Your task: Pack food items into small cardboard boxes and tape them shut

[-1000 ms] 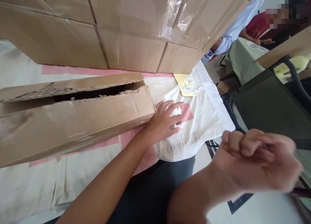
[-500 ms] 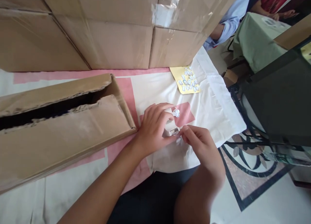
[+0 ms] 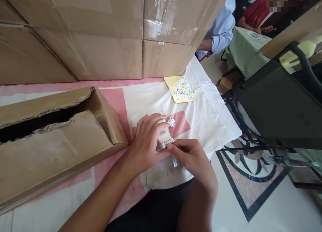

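Note:
My left hand (image 3: 148, 138) is closed around a small white plastic device (image 3: 164, 136) on the cloth, its fingers over the top and thumb along the near side. A slot-like opening shows at the device's near end. My right hand (image 3: 190, 156) pinches at that end, thumb and forefinger together; what lies between them is too small to make out. Just below the fingertips is a shiny clear strip (image 3: 175, 162). Beyond the left fingertips sits a small white, dark-outlined piece (image 3: 171, 122); whether it joins the device, I cannot tell.
A torn-open cardboard box (image 3: 62, 148) lies on the left. Stacked taped cartons (image 3: 108, 57) line the back. A yellow sheet (image 3: 171, 86) with several small outlined pieces rests near the cloth's right side. A dark chair (image 3: 279, 101) stands right; two people are beyond.
The view has swung, so everything appears further left and slightly lower. My right fingertips have come over the device's near end, and the clear strip now shows below them.

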The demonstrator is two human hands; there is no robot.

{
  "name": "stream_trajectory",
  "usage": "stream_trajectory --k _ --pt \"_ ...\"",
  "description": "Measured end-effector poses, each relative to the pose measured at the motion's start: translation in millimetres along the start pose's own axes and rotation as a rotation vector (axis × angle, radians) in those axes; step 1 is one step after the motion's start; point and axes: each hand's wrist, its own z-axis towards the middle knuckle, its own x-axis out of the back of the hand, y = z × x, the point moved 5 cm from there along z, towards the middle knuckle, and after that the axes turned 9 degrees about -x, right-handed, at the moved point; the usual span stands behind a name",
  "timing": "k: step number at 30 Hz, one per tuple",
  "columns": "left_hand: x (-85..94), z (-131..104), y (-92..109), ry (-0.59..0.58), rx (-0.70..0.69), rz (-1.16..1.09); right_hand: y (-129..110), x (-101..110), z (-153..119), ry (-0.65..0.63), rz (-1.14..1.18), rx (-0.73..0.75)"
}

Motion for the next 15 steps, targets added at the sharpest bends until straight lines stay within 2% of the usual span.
stream_trajectory --k 15 --pt "-2.3 -2.1 2.0 -0.017 0.000 0.048 3.3 -3.9 1.5 -0.013 0.068 0.037"
